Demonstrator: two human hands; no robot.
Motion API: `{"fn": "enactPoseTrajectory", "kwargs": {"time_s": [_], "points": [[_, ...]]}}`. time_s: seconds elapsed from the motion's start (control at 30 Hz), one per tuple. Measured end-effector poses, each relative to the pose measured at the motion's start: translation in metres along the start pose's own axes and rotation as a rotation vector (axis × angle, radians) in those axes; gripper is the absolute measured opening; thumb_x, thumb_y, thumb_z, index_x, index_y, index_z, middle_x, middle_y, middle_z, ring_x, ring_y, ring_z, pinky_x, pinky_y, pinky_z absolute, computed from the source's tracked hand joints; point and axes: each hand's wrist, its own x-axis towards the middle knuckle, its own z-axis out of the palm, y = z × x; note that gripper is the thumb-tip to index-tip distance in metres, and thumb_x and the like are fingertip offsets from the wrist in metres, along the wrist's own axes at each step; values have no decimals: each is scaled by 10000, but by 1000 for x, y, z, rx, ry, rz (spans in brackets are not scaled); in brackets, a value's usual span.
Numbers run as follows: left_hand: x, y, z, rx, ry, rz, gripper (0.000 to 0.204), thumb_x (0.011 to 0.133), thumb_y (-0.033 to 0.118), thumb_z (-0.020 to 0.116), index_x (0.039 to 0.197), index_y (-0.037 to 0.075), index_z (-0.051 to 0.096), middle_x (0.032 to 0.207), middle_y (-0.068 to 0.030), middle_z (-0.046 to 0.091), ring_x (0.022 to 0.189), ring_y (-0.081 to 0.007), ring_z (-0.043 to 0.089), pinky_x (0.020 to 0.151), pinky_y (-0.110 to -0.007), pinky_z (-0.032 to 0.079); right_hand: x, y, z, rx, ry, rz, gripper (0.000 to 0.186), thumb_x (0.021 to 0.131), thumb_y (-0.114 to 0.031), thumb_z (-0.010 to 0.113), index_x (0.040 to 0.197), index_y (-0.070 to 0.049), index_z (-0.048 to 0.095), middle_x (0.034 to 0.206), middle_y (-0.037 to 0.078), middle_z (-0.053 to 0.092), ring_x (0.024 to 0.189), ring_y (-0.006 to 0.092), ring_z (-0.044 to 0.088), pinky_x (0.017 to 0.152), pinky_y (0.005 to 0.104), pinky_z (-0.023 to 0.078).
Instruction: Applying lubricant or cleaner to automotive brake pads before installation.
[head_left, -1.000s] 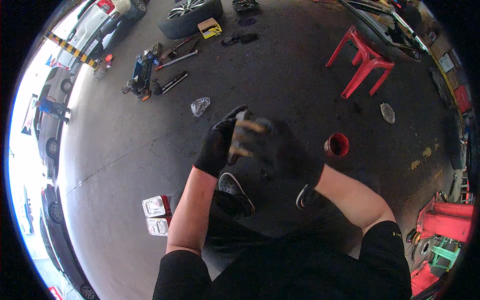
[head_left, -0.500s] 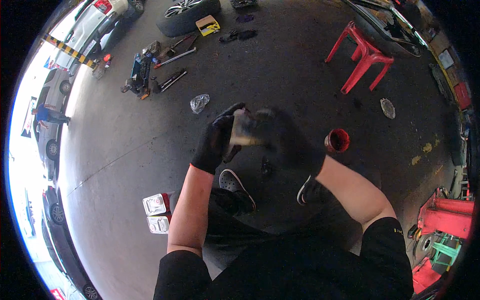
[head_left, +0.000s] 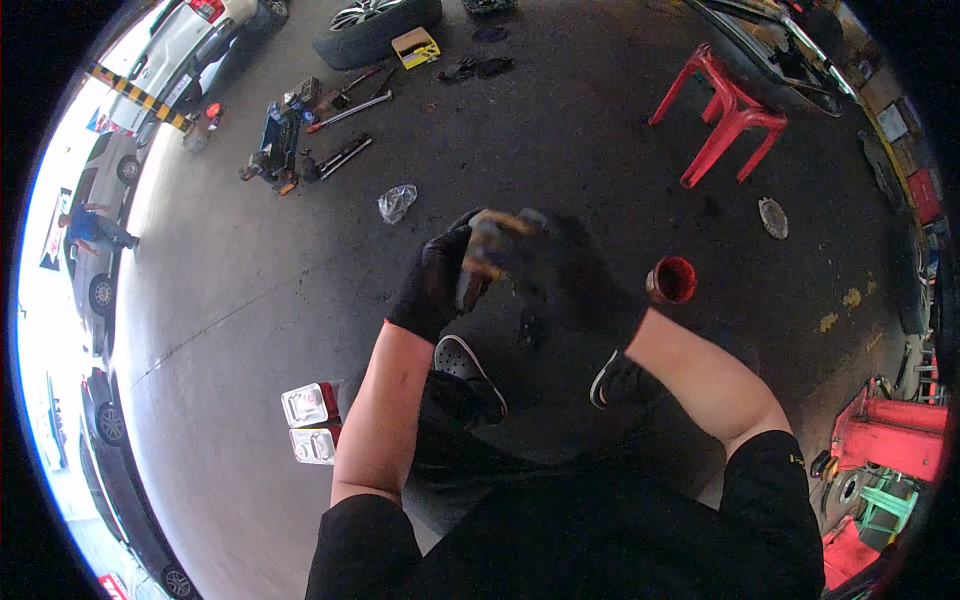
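Head view: I see both gloved hands up in front of my chest. My left hand [head_left: 435, 285] has its grip closed around a small brownish part [head_left: 487, 243], and my right hand [head_left: 565, 280] steadies it above the floor [head_left: 250, 300], near a red cup [head_left: 671, 279].

Daylight is flooding in from the left edge of the floor [head_left: 250, 300], washing it out there and dimming rightward. The gloved hands [head_left: 510, 270] are blurring with motion. Fisheye distortion is bending the rim.
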Motion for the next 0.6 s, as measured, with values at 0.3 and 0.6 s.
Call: {"fn": "enactPoseTrajectory", "kwargs": {"time_s": [0.3,0.6], "points": [[15,-16,-5,-111,39,-11,452,1038,396,412,1375,121,534,1058,-133,678,806,-215,655,544,-320,538,5,-9,-14,-92,57,-111,356,893,-235,682,1220,-94,662,1265,139,645,1047,308,652,903,439,520],[9,-8,-4,-159,128,-48,452,1030,414,416,1298,77,554,1053,-135,677,752,-238,643,585,-350,537,8,-3,-3,106,54,-67,398,870,-111,656,1267,-97,637,1245,164,650,1093,347,638,918,454,512]]}}
